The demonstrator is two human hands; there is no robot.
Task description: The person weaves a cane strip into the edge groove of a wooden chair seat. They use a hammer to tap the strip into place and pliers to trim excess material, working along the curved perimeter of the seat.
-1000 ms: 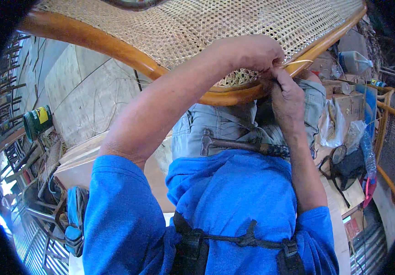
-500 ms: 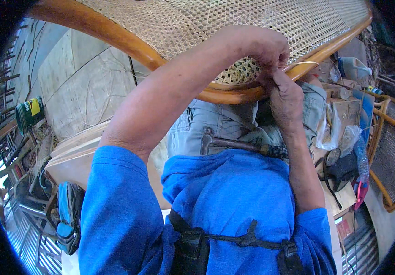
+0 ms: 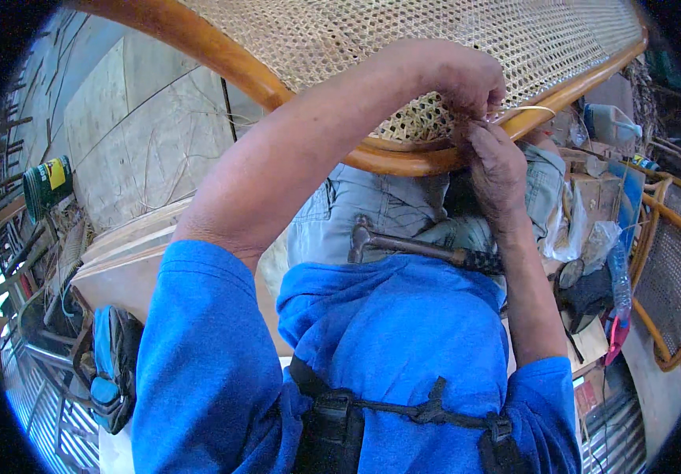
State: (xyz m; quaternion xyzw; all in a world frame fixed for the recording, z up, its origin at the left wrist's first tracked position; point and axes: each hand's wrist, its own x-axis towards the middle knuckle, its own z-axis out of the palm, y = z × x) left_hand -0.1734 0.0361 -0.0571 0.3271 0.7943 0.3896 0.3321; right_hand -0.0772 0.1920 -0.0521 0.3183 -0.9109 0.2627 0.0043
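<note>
A curved varnished rattan frame (image 3: 403,161) with a woven cane panel (image 3: 340,39) lies across my lap. My left hand (image 3: 470,83) reaches over the panel, bent at the wrist, its fingers closed at the frame's inner edge. Right beside it, my right hand (image 3: 498,170) is closed, thumb up, against the rim from the near side. A thin pale cane strand (image 3: 538,108) loops over the frame and runs in between the fingertips of both hands. Exactly how the fingers grip it is hidden. Across my thighs lies a hammer (image 3: 411,244), its head to the left.
Wooden boards (image 3: 131,261) and a blue-black bag (image 3: 111,363) are at the left, with a green-yellow can (image 3: 48,188) farther off. To the right stand a white jug (image 3: 613,124), plastic bags (image 3: 571,225), a plastic bottle (image 3: 620,272) and another rattan frame with cane (image 3: 672,268).
Both hands stay together at the same spot on the rim, with only slight finger movement. The whole view has shifted a little; the strand still loops over the frame.
</note>
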